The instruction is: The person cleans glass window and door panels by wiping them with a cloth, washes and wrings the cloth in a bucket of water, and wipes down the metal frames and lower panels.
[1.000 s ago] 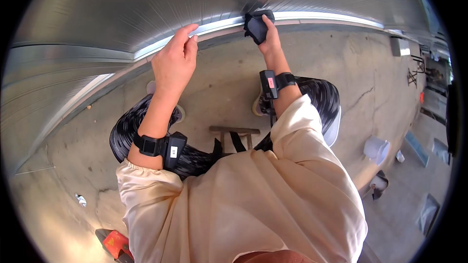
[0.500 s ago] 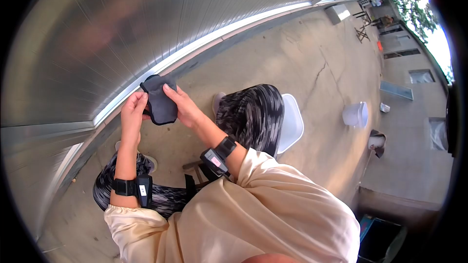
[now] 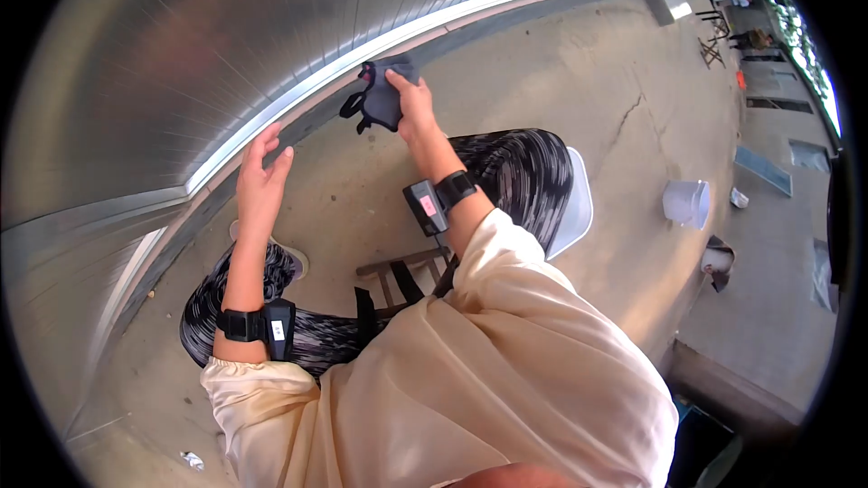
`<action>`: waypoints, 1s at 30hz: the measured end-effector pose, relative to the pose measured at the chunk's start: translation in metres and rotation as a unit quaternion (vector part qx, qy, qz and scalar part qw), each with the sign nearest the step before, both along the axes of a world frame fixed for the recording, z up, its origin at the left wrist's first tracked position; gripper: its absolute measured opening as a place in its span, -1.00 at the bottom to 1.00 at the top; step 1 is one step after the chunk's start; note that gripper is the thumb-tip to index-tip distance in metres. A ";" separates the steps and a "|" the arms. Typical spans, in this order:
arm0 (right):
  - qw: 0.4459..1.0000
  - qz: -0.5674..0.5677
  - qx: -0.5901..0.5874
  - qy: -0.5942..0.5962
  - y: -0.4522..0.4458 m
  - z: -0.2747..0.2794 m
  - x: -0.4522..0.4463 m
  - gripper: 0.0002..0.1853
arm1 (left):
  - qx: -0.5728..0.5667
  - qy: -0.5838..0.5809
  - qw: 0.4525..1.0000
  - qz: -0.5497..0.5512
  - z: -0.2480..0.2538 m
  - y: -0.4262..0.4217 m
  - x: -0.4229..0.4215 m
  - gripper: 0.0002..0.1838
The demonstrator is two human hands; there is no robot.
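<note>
My right hand (image 3: pixel 416 110) grips a dark grey cloth piece (image 3: pixel 383 107) with black edging and dangling black straps. The thumb lies on its face, and the fingers are hidden behind it. A small reddish patch shows near its upper left edge, but I cannot make out its exact kind. Off to the left and apart from the cloth, my left hand (image 3: pixel 260 188) is raised with its fingers spread and nothing in it. Both forearms wear black straps with a small box, such as the right device (image 3: pixel 425 206).
A ribbed metal wall (image 3: pixel 298 45) runs along the left and far side. Below me is a wooden stool (image 3: pixel 398 264). A pale plastic tub (image 3: pixel 571 203) sits beside my right leg, and a white bucket (image 3: pixel 684 203) stands farther right on the concrete floor.
My left hand has let go of the cloth and opened. My right hand has carried the cloth up and to the right, turning it so its straps hang free.
</note>
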State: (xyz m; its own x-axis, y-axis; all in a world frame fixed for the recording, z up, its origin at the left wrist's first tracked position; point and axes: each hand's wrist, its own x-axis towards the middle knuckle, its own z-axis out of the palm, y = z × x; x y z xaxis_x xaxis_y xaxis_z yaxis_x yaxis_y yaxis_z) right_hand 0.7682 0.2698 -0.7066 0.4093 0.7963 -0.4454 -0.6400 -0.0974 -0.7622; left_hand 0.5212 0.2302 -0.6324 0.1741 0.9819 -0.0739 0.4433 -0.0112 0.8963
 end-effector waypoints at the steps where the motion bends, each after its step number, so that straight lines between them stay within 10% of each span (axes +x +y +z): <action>1: 0.999 -0.018 -0.007 -0.048 0.013 -0.015 0.022 -0.71 | -0.010 0.009 1.000 0.013 0.001 -0.002 -0.001 -0.58; 8: 0.734 -0.082 -0.245 -0.628 0.076 -0.035 0.133 -0.75 | -0.038 -0.009 0.999 -0.005 0.004 0.000 0.002 -0.66; 13: 0.544 0.016 -0.048 -0.838 0.081 -0.042 0.164 -0.70 | -0.045 -0.036 0.998 -0.005 0.006 0.000 0.004 -0.70; 30: 0.481 0.090 -0.021 -0.872 0.092 -0.058 0.124 -0.65 | -0.034 0.000 0.999 -0.032 0.004 -0.001 0.000 -0.77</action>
State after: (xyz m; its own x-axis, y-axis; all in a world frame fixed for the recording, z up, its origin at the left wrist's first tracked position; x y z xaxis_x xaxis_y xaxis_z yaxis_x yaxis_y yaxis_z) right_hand 0.8919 0.3614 -0.7643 0.1157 0.8937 0.4335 0.9903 -0.0699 -0.1202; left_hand 0.5210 0.2291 -0.6283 0.2366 0.9615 -0.1397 0.4432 0.0211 0.8962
